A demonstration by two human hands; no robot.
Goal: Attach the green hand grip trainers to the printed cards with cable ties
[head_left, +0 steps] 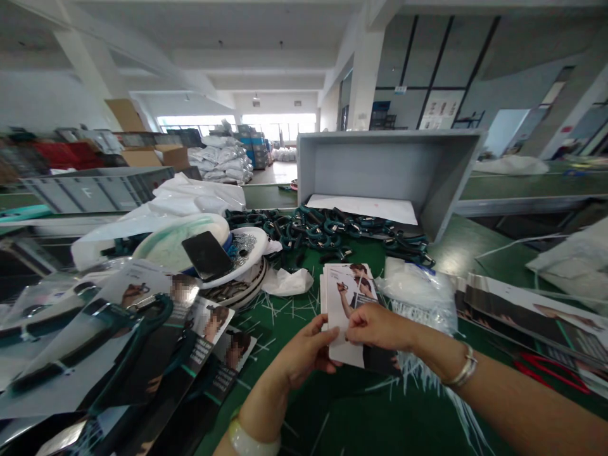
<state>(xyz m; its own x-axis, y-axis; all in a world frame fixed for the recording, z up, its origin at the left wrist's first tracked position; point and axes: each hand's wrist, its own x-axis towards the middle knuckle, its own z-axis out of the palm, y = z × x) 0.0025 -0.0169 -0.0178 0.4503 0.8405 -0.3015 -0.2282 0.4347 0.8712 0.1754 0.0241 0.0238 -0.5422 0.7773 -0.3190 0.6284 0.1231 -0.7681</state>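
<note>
Nearest the camera, two bare forearms (263, 405) reach forward over a green table (351, 405), which spreads beneath both hands. Beyond the hands, a grey bin (384, 161) stands with its open face towards them. Left of the left hand lies a broad pile of carded straps (128, 354); ahead of both, a heap of dark green straps (313, 231). Printed sheets (532, 316) lie right of the right hand. Between the hands is a stack of printed cards (339, 345): the left hand (313, 348) grips its near-left edge, thumb on top, while the right hand (373, 326), fingers curled in, rests over its face; whether it pinches a card, I cannot tell. Past the right hand sits a bundle of white ties (422, 310). Ahead-left of the left hand lies a black phone (206, 254).
</note>
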